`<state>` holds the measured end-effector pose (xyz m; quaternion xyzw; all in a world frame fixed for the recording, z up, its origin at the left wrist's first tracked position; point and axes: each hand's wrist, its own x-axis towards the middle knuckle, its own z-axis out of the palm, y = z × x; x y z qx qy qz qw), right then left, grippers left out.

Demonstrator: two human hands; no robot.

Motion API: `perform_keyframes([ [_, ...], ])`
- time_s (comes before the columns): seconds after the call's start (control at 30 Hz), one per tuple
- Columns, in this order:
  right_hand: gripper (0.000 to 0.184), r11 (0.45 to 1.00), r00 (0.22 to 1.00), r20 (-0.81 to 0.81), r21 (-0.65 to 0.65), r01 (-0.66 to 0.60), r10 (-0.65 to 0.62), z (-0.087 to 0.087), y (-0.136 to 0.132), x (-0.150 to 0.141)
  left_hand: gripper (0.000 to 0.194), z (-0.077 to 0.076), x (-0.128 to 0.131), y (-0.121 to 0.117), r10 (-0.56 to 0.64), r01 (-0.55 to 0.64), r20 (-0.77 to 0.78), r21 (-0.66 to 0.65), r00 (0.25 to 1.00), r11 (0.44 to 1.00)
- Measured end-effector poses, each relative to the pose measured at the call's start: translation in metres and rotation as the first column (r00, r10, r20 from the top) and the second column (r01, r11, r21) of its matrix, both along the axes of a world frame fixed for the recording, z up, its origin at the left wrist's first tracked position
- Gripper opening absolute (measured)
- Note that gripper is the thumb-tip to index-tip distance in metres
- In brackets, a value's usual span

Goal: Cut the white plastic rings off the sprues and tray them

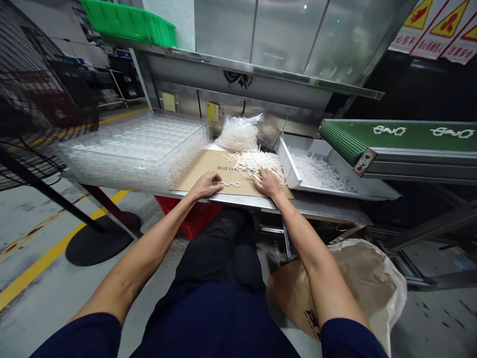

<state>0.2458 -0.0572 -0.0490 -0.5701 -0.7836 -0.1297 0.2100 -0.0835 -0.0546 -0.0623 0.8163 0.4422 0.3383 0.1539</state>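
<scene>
On a sheet of brown cardboard (pixel 196 166), my left hand (pixel 206 185) has its fingers closed on the left end of a white looped plastic piece (pixel 231 184). The piece lies low over the cardboard's front edge, its ringed right end showing. My right hand (pixel 269 183) is at the near edge of a heap of thin white plastic parts (pixel 257 160). Its fingers are curled in among them, and what they hold, if anything, is too small to make out. Behind the heap sits a clear plastic bag (pixel 240 134) of pale parts.
Stacked clear plastic trays (pixel 134 149) stand at the left. A white bin (pixel 294 161) with small white ring-shaped parts is at the right, beside a green conveyor belt (pixel 413 136) carrying two looped pieces. A large lined sack (pixel 298 293) stands below right; a fan (pixel 33 84) is far left.
</scene>
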Motion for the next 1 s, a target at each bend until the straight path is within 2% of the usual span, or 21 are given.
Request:
perform_keyframes([
  [0.17,0.036,1.0,1.0,-0.01,-0.003,0.004,-0.004,0.005,-0.005,-0.002,0.04,0.003,0.002,0.001,-0.038,0.038,0.009,-0.015,0.999,0.999],
  [0.33,0.039,0.999,0.999,-0.03,-0.045,-0.027,0.026,0.006,-0.009,0.0,0.028,0.008,0.003,-0.006,-0.061,0.062,0.025,-0.042,0.998,0.997],
  [0.5,0.044,0.987,0.989,-0.083,-0.091,-0.129,0.122,0.01,-0.009,0.006,0.022,0.018,0.004,-0.013,0.029,-0.02,0.105,-0.091,0.994,0.996],
  [0.63,0.047,0.955,0.953,-0.185,-0.133,-0.265,0.239,0.027,-0.011,-0.003,0.021,0.025,0.009,-0.011,0.145,-0.118,0.19,-0.143,0.971,0.983],
  [0.73,0.043,0.889,0.893,-0.294,-0.208,-0.408,0.341,0.045,-0.011,-0.017,0.023,0.027,0.016,-0.008,0.231,-0.191,0.303,-0.156,0.925,0.969],
  [0.83,0.035,0.802,0.831,-0.4,-0.299,-0.517,0.387,0.059,-0.005,-0.032,0.023,0.028,0.022,-0.007,0.26,-0.218,0.386,-0.148,0.885,0.965],
  [0.9,0.029,0.713,0.785,-0.534,-0.414,-0.566,0.313,0.062,0.001,-0.039,0.023,0.03,0.024,-0.009,0.265,-0.227,0.381,-0.143,0.886,0.963],
  [1.0,0.028,0.544,0.701,-0.706,-0.552,-0.632,0.096,0.062,0.006,-0.044,0.024,0.034,0.024,-0.014,0.275,-0.238,0.364,-0.145,0.89,0.96],
])
